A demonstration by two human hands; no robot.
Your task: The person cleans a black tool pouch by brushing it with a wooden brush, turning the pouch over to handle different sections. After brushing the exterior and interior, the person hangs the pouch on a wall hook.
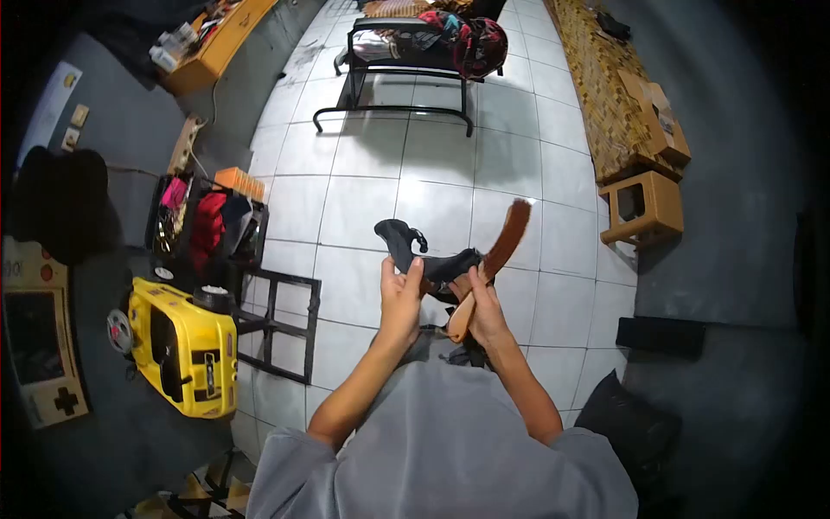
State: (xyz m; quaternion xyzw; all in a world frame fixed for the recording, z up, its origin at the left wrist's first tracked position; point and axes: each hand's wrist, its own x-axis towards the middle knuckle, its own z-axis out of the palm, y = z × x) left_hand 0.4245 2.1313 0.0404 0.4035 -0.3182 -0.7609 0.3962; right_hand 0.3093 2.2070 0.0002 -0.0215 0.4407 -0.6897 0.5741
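Observation:
A dark, strap-like fabric piece [445,265] stretches between my two hands above the tiled floor. My left hand [401,298] pinches it near its left part, thumb up, and its curled end rises beyond the fingers. My right hand [486,313] grips the other part. A curved brown strip [507,238] with a rough surface sticks up from beside the right fingers. Below, a light-brown rounded piece [461,318] hangs between the hands, touching the right palm side. How these pieces are joined is hidden by the fingers.
A yellow toy car [186,346] and a black frame [290,329] lie at the left. Ahead stands a black metal bench [398,108] with cloth on it. A brown stool [653,208] is at the right, near a dark box [660,337] and a black bag [627,419].

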